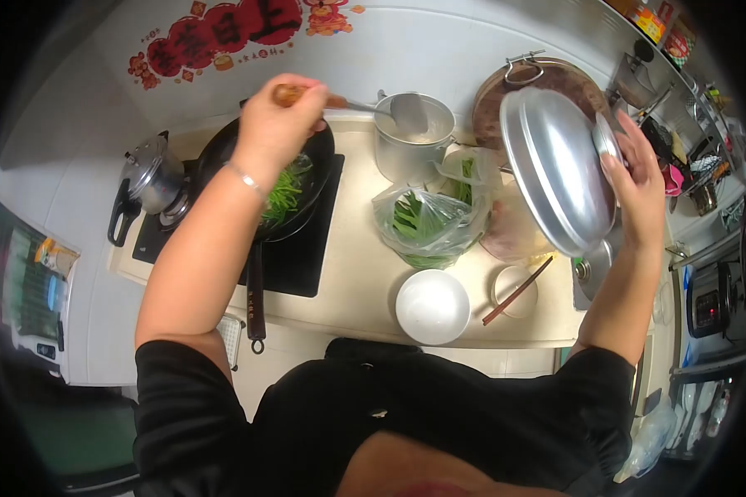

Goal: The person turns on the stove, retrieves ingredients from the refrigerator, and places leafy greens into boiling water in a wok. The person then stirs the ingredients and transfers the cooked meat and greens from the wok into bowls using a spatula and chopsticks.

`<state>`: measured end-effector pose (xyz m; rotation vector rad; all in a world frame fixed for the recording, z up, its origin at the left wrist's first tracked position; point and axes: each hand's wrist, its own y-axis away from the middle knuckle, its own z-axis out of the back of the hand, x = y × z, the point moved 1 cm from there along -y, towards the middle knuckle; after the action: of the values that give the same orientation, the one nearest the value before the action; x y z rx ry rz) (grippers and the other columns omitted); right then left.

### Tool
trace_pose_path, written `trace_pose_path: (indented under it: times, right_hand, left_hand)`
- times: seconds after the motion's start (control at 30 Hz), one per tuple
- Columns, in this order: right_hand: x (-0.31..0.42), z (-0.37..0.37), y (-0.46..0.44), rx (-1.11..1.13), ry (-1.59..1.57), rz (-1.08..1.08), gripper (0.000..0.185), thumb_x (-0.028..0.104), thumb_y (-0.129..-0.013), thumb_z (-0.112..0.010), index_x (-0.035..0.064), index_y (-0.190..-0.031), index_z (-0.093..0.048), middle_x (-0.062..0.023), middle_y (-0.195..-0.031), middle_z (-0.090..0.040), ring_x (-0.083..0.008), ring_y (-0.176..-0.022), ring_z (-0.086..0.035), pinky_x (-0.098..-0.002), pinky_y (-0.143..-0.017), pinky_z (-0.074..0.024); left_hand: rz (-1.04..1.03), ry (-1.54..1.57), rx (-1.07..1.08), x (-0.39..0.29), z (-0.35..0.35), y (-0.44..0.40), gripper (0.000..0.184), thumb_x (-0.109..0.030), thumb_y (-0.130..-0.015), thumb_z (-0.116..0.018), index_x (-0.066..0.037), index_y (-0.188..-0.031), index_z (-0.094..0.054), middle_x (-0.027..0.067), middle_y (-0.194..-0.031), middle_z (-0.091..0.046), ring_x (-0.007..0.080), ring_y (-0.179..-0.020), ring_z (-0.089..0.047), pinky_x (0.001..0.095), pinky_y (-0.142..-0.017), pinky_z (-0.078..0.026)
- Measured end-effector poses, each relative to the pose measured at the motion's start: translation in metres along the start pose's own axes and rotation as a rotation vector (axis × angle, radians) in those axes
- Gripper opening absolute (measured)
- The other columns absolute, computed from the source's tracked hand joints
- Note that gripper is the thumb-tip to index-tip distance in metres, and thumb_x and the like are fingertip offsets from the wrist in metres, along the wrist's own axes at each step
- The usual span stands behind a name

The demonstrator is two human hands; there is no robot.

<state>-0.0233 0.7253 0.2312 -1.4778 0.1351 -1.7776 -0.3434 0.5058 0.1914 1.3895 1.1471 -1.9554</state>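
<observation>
My left hand (282, 120) is closed around the wooden handle of a metal spatula (409, 114). Its blade is over the mouth of a tall silver pot (408, 161); whether it touches the contents I cannot tell. Below my left forearm, a dark wok (215, 166) on the black cooktop (323, 248) contains green vegetables (283, 197). On the right, my right hand (638, 178) grips a large domed metal lid (559, 170) by its knob. The lid is tilted nearly on edge, in front of a round brown board (493, 103).
Clear plastic bags (439, 219) with green vegetables lie mid-counter. Nearer me are a white bowl (433, 306) and a small bowl (506, 286) with chopsticks (518, 290) across it. A pressure cooker (153, 178) is left of the wok. A sink (590, 277) is at right.
</observation>
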Motion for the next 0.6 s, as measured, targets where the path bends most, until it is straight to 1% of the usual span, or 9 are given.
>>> trace_pose_path:
  times: [0.07, 0.1, 0.13, 0.2, 0.3, 0.33, 0.47, 0.53, 0.6]
  right_hand:
    - [-0.010, 0.014, 0.013, -0.013, 0.018, 0.018, 0.060, 0.010, -0.072, -0.068, -0.0015, -0.125, -0.043, -0.0138, -0.107, -0.056, -0.0167, -0.098, -0.053, -0.0266, -0.086, -0.0400]
    - [-0.016, 0.021, 0.018, -0.018, 0.033, 0.041, 0.061, 0.010, -0.072, -0.067, -0.0013, -0.126, -0.042, -0.0136, -0.108, -0.056, -0.0168, -0.099, -0.052, -0.0267, -0.086, -0.0396]
    - [-0.020, 0.027, 0.024, -0.020, 0.039, 0.021, 0.062, 0.010, -0.072, -0.067, -0.0016, -0.127, -0.041, -0.0136, -0.109, -0.055, -0.0172, -0.101, -0.052, -0.0266, -0.086, -0.0393]
    - [-0.028, 0.037, 0.033, -0.034, 0.018, -0.009, 0.062, 0.010, -0.072, -0.066, -0.0017, -0.127, -0.040, -0.0134, -0.109, -0.055, -0.0167, -0.100, -0.052, -0.0260, -0.086, -0.0393]
    - [-0.041, 0.047, 0.042, -0.065, -0.015, -0.042, 0.061, 0.009, -0.074, -0.065, -0.0019, -0.128, -0.039, -0.0125, -0.108, -0.055, -0.0154, -0.098, -0.052, -0.0246, -0.084, -0.0393]
    - [-0.045, 0.050, 0.044, -0.086, -0.028, -0.047, 0.060, 0.009, -0.075, -0.065, -0.0020, -0.128, -0.039, -0.0120, -0.108, -0.055, -0.0145, -0.097, -0.052, -0.0239, -0.083, -0.0393]
    - [-0.053, 0.060, 0.048, -0.083, -0.009, -0.078, 0.060, 0.009, -0.076, -0.064, -0.0022, -0.129, -0.038, -0.0111, -0.108, -0.055, -0.0137, -0.095, -0.052, -0.0225, -0.081, -0.0392]
    - [-0.058, 0.063, 0.050, -0.090, -0.046, -0.112, 0.060, 0.009, -0.077, -0.063, -0.0026, -0.129, -0.037, -0.0112, -0.108, -0.054, -0.0140, -0.097, -0.051, -0.0218, -0.082, -0.0387]
    - [-0.063, 0.067, 0.049, -0.090, -0.053, -0.118, 0.059, 0.008, -0.077, -0.063, -0.0030, -0.129, -0.036, -0.0113, -0.108, -0.054, -0.0144, -0.097, -0.051, -0.0223, -0.083, -0.0384]
  left_hand:
    - [0.055, -0.103, 0.050, 0.007, -0.027, -0.010, 0.018, -0.016, -0.078, -0.062, -0.001, -0.087, -0.058, 0.0066, -0.075, -0.064, 0.0109, -0.061, -0.059, 0.0232, -0.058, -0.049]
    - [0.055, -0.102, 0.056, 0.012, -0.038, -0.014, 0.018, -0.016, -0.078, -0.062, -0.001, -0.087, -0.058, 0.0066, -0.075, -0.064, 0.0109, -0.061, -0.059, 0.0232, -0.058, -0.049]
    - [0.083, -0.112, 0.087, 0.020, -0.049, -0.019, 0.018, -0.017, -0.078, -0.061, -0.001, -0.086, -0.057, 0.0066, -0.075, -0.064, 0.0113, -0.061, -0.059, 0.0234, -0.059, -0.049]
    - [0.124, -0.127, 0.140, 0.040, -0.065, -0.031, 0.017, -0.018, -0.078, -0.059, -0.002, -0.084, -0.056, 0.0070, -0.074, -0.064, 0.0121, -0.062, -0.059, 0.0242, -0.059, -0.048]
    - [0.124, -0.177, 0.152, 0.061, -0.083, -0.043, 0.019, -0.019, -0.078, -0.058, -0.002, -0.083, -0.056, 0.0076, -0.074, -0.065, 0.0125, -0.059, -0.058, 0.0253, -0.058, -0.048]
    - [0.146, -0.168, 0.158, 0.065, -0.088, -0.045, 0.018, -0.020, -0.077, -0.057, -0.002, -0.081, -0.055, 0.0076, -0.072, -0.064, 0.0129, -0.058, -0.058, 0.0260, -0.058, -0.048]
    - [0.204, -0.170, 0.142, 0.069, -0.095, -0.049, 0.019, -0.019, -0.078, -0.056, -0.001, -0.083, -0.054, 0.0070, -0.070, -0.064, 0.0124, -0.056, -0.057, 0.0250, -0.057, -0.048]
    - [0.245, -0.141, 0.098, 0.069, -0.090, -0.050, 0.018, -0.019, -0.082, -0.057, -0.003, -0.089, -0.052, 0.0074, -0.072, -0.060, 0.0124, -0.056, -0.056, 0.0235, -0.050, -0.047]
    - [0.276, -0.086, 0.057, 0.071, -0.083, -0.049, 0.019, -0.019, -0.083, -0.056, -0.003, -0.089, -0.052, 0.0074, -0.072, -0.059, 0.0126, -0.056, -0.057, 0.0236, -0.049, -0.047]
